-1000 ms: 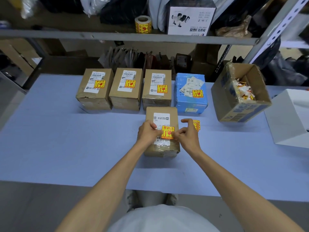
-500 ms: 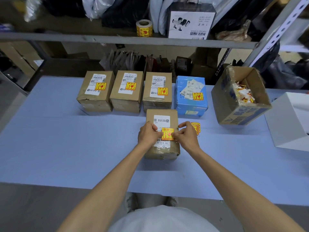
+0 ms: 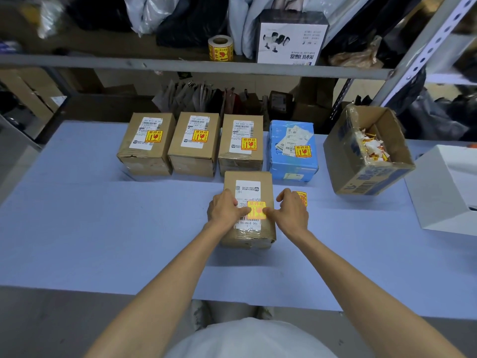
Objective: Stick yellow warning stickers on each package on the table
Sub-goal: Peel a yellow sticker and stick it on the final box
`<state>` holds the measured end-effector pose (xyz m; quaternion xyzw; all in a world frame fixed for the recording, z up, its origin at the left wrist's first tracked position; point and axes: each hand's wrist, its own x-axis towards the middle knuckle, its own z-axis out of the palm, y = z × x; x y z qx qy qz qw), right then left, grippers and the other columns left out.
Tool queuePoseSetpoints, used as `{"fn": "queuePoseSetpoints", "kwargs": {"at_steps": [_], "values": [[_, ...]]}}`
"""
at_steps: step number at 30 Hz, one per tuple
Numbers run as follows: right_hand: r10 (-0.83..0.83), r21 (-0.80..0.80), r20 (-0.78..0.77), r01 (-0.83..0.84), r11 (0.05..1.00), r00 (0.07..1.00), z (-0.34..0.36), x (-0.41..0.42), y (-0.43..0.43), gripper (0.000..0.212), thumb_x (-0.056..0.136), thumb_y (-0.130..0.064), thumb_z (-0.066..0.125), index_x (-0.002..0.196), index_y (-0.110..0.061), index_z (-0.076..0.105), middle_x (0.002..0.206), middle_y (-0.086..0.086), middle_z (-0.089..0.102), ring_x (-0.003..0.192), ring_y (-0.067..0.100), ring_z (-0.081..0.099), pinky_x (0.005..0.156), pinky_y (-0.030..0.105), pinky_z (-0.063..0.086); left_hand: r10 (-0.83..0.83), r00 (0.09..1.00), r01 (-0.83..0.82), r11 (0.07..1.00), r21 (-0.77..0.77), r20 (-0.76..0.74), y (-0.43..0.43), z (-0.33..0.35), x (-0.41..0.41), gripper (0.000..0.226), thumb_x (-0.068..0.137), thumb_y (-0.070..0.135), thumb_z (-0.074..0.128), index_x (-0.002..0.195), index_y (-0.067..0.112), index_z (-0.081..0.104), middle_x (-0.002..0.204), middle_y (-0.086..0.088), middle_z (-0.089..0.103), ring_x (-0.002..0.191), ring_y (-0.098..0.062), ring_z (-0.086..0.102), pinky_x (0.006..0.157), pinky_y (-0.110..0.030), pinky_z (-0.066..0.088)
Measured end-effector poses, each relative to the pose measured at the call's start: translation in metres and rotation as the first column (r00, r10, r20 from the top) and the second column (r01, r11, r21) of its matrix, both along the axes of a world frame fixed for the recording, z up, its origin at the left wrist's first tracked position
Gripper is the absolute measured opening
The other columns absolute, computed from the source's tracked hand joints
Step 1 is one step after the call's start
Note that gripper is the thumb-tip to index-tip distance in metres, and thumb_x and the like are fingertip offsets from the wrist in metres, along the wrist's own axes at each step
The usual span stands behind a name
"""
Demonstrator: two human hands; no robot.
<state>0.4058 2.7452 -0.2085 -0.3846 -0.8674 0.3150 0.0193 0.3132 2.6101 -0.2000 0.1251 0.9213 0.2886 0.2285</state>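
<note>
Table point(image 3: 77, 228): sticker point(image 3: 256, 210) now flat on package point(image 3: 265, 182)

**A:** Your table point(image 3: 77, 228) is bright and evenly lit, and the shadows on it are faint.

**B:** And behind it?

**A:** Dim shelves. The plastic bag point(image 3: 50, 15) above its far left corner is smeared, and the shelf rail point(image 3: 180, 63) above it bows toward the frame edges.
</note>
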Motion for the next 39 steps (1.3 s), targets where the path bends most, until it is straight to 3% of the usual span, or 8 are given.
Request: {"fn": "queuePoseSetpoints", "kwargs": {"at_steps": [4,8,12,18,23,29,34,39], "values": [[0.124,0.035,-0.212,-0.119,0.992,0.969,-0.009,0.008,0.001,0.019,0.085,-0.025,0.068,0.104,-0.018,0.069,0.107,0.002,0.059,0.099,0.020,0.057,0.075,0.032,0.050,-0.122,0.989,0.136,0.970,0.202,-0.084,-0.009,-0.002,0.004,0.021,0.074,0.028,0.079,0.092,0.026,0.068,0.079,0.006,0.068,0.079,-0.014,0.063,0.072,-0.031,0.049],[0.299,0.098,-0.158,-0.286,0.953,0.941,-0.012,0.010,-0.009,0.022,0.087,-0.023,0.067,0.108,-0.020,0.073,0.122,-0.002,0.059,0.114,0.018,0.047,0.083,0.026,0.042,-0.300,0.942,0.314,0.946,0.079,-0.147,-0.011,-0.005,0.007,0.023,0.082,0.033,0.072,0.105,0.029,0.073,0.098,0.004,0.064,0.095,-0.018,0.059,0.074,-0.031,0.043],[0.211,0.212,-0.065,-0.193,0.958,0.975,-0.008,0.019,-0.004,0.023,0.092,-0.029,0.061,0.111,-0.024,0.072,0.129,-0.005,0.058,0.123,0.017,0.045,0.081,0.032,0.045,-0.217,0.965,0.230,0.970,0.080,-0.147,-0.023,-0.008,-0.003,0.018,0.083,0.034,0.070,0.100,0.031,0.075,0.098,0.005,0.063,0.096,-0.018,0.060,0.077,-0.032,0.045],[0.342,0.165,-0.121,-0.321,0.933,0.932,-0.005,0.004,-0.017,0.028,0.089,-0.027,0.064,0.115,-0.021,0.070,0.130,-0.003,0.059,0.120,0.018,0.046,0.089,0.026,0.039,-0.247,0.956,0.266,0.958,0.111,-0.161,-0.015,-0.003,0.005,0.034,0.075,0.045,0.075,0.105,0.030,0.073,0.096,0.006,0.062,0.091,-0.013,0.059,0.075,-0.030,0.046],[0.302,0.143,-0.114,-0.285,0.948,0.947,-0.009,0.007,-0.013,0.029,0.087,-0.007,0.061,0.112,-0.017,0.072,0.132,0.000,0.059,0.124,0.018,0.049,0.092,0.032,0.047,-0.201,0.968,0.217,0.970,0.106,-0.149,-0.016,-0.011,0.004,0.016,0.084,0.029,0.068,0.100,0.033,0.074,0.100,0.006,0.064,0.094,-0.015,0.061,0.076,-0.030,0.047],[0.262,0.134,-0.125,-0.246,0.960,0.957,-0.007,0.004,-0.021,0.026,0.085,-0.028,0.069,0.107,-0.016,0.074,0.126,-0.004,0.062,0.119,0.017,0.048,0.086,0.032,0.044,-0.166,0.977,0.183,0.974,0.136,-0.130,-0.015,-0.008,0.008,0.018,0.076,0.037,0.075,0.094,0.032,0.072,0.088,0.010,0.067,0.084,-0.011,0.062,0.068,-0.026,0.043],[0.190,0.047,-0.183,-0.185,0.982,0.964,-0.008,-0.003,-0.012,0.023,0.080,0.005,0.063,0.085,-0.011,0.078,0.116,0.002,0.068,0.109,0.021,0.054,0.084,0.033,0.048,-0.111,0.993,0.114,0.981,0.160,-0.030,-0.012,-0.011,0.004,0.016,0.079,0.019,0.067,0.087,0.032,0.072,0.076,0.011,0.066,0.083,-0.014,0.064,0.068,-0.025,0.045],[0.205,-0.007,-0.151,-0.208,0.978,0.967,-0.004,0.000,-0.015,0.032,0.069,-0.029,0.082,0.097,-0.016,0.073,0.108,-0.009,0.061,0.103,0.012,0.049,0.076,0.030,0.043,-0.100,0.995,0.102,0.975,0.197,-0.017,-0.006,-0.009,0.008,0.025,0.080,0.011,0.050,0.081,0.030,0.066,0.084,0.004,0.067,0.081,-0.017,0.061,0.065,-0.025,0.040]]}}
